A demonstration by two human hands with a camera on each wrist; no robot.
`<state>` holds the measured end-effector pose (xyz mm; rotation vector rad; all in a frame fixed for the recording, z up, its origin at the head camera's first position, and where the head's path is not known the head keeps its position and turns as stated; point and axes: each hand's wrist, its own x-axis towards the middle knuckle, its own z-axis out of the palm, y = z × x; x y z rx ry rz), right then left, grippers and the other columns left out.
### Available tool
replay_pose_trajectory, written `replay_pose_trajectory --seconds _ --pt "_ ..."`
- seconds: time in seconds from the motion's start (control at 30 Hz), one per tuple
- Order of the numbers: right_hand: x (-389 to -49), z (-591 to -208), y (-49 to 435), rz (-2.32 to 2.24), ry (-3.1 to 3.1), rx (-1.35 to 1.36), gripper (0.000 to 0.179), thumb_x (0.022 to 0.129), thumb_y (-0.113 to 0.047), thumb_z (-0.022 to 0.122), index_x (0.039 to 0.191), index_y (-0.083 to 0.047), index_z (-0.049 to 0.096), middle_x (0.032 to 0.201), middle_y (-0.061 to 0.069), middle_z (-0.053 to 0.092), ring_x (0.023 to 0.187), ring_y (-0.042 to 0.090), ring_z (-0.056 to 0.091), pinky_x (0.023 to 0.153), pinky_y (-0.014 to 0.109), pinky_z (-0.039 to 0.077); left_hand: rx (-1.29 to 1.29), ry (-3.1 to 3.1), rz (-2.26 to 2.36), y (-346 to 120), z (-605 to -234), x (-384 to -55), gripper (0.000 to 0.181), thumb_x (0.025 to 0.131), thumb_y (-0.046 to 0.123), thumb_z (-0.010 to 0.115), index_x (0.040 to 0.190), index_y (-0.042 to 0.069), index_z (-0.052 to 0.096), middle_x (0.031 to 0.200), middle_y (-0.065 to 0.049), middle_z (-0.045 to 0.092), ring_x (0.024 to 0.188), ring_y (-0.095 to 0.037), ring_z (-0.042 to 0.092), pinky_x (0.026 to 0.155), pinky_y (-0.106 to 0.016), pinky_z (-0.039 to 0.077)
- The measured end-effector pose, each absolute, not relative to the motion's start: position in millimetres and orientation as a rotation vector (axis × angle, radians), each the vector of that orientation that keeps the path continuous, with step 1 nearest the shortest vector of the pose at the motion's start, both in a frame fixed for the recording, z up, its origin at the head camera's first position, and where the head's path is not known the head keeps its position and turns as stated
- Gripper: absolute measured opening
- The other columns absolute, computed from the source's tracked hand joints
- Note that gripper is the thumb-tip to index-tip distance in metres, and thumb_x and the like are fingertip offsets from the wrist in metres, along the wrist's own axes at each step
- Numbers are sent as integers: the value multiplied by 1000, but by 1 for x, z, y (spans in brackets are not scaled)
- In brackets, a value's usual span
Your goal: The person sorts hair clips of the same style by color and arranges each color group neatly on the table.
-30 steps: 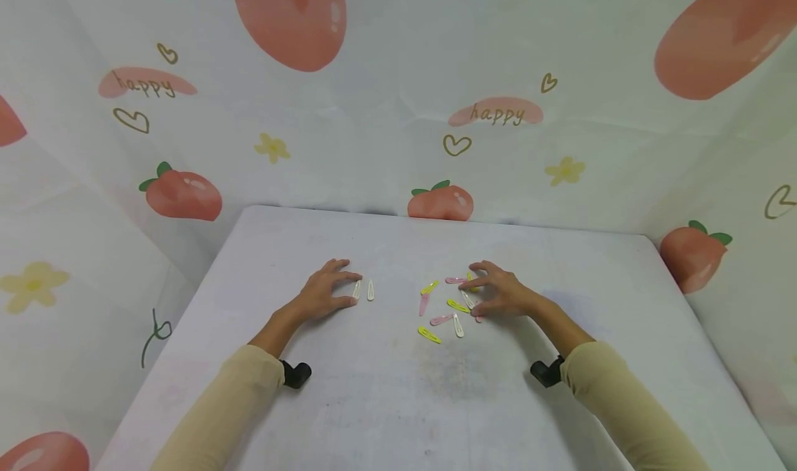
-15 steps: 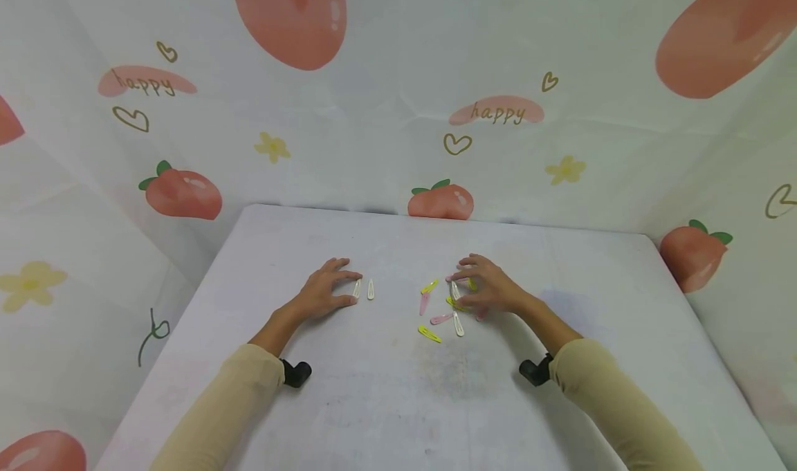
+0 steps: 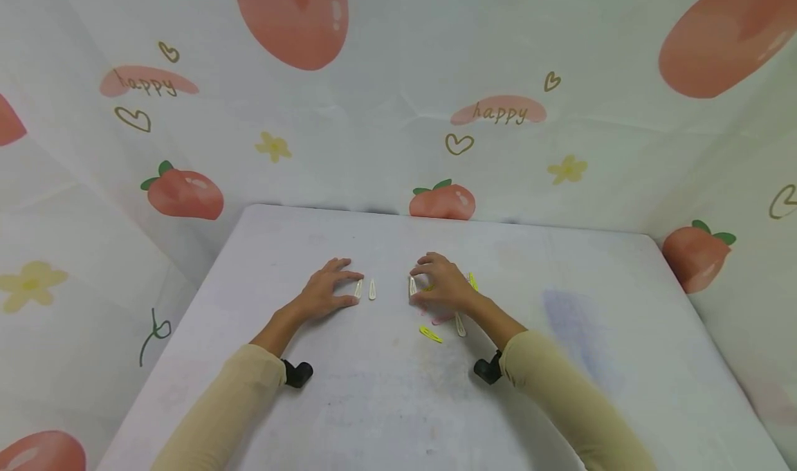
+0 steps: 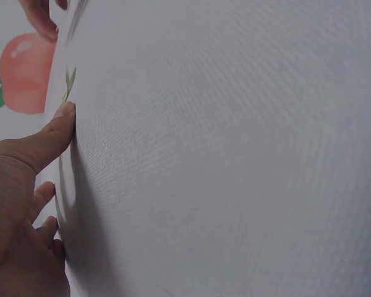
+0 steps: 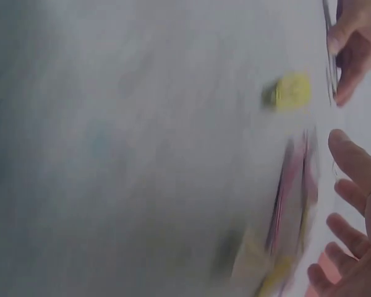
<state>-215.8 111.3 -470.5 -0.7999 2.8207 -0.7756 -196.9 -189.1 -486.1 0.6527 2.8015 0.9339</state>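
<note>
On the left of the white table, my left hand (image 3: 324, 291) holds a white snap hair clip (image 3: 358, 288) by its two ends, between thumb and forefinger. A second white hair clip (image 3: 372, 290) lies just right of it, parallel to it. My right hand (image 3: 445, 284) pinches another white hair clip (image 3: 412, 285) end to end between thumb and finger, a short way right of that pair. Beneath and around the right hand lie a yellow hair clip (image 3: 431, 334), a white one (image 3: 460, 324) and pink ones (image 3: 443, 319), partly hidden by the hand.
One more yellow hair clip (image 3: 473, 281) shows behind the right hand. The white tabletop (image 3: 373, 402) ends at the back against a hanging cloth (image 3: 386, 111) printed with peaches. Each wrist carries a small black camera mount (image 3: 299, 374).
My right hand has moved left from among the scattered clips, carrying the white hair clip toward the pair on the left. My left hand has stayed in place.
</note>
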Motion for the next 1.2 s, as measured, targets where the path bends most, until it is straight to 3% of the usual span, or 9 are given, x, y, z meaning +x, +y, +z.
replay_pose_trajectory --seconds 0.37,0.77,0.97,1.2 --pt "-212 -475 66 -743 2824 -759 47 81 -38 83 120 -15 73 133 9 59 137 29 42 111 53 35 632 2806 887 -188 -488 -199 47 88 26 76 130 10 66 153 -23 39 146 -49 20 111 -69 20" --pt "-208 -472 57 -726 2816 -726 50 82 -40 82 125 -15 71 133 8 59 135 28 42 111 50 35 621 2795 902 -189 -488 -198 47 88 26 76 131 10 65 153 -23 38 146 -49 20 111 -70 19" --pt "-205 -465 75 -693 2827 -787 59 80 -40 84 131 -16 67 134 8 59 136 28 41 110 52 36 618 2794 912 -188 -486 -198 47 88 25 76 131 9 65 154 -23 38 146 -48 19 111 -69 18" --pt "-190 -454 133 -763 2800 -915 55 76 -33 87 124 -11 70 134 12 59 140 33 38 106 60 35 627 2801 907 -189 -487 -198 47 87 23 77 130 8 65 153 -23 38 146 -48 19 111 -69 19"
